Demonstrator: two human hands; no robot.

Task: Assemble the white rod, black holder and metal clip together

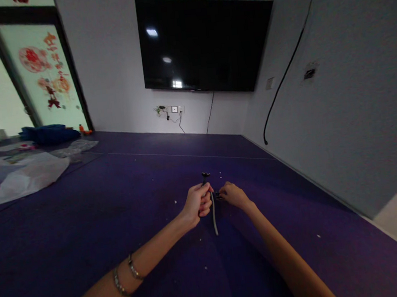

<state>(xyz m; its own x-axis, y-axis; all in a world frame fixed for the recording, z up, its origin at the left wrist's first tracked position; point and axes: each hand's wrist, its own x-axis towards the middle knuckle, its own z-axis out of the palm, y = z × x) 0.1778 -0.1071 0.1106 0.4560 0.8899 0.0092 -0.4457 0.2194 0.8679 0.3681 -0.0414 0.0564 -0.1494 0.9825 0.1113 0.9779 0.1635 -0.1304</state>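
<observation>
In the middle of the view, my left hand (200, 201) is closed round a dark slim object (205, 175), whose small T-shaped top sticks out above my fist. A thin grey rod or cable (215, 220) hangs down beside the fingers of that hand; I cannot tell whether it is part of the same object. Just to the right, my right hand (233, 194) has its fingers pinched at a small dark piece (219, 195) close to the grey length. That piece is too small to name. Both hands are over the purple floor (152, 248), and two bracelets (119, 282) circle my left forearm.
A large television (205, 44) hangs on the far wall above sockets (174, 109) with cords. A black cable (285, 75) dangles along the right wall. Clear plastic sheeting (38, 177) and a blue cloth bundle (50, 134) lie at left by a glass door (39, 73). Small white scraps dot the floor.
</observation>
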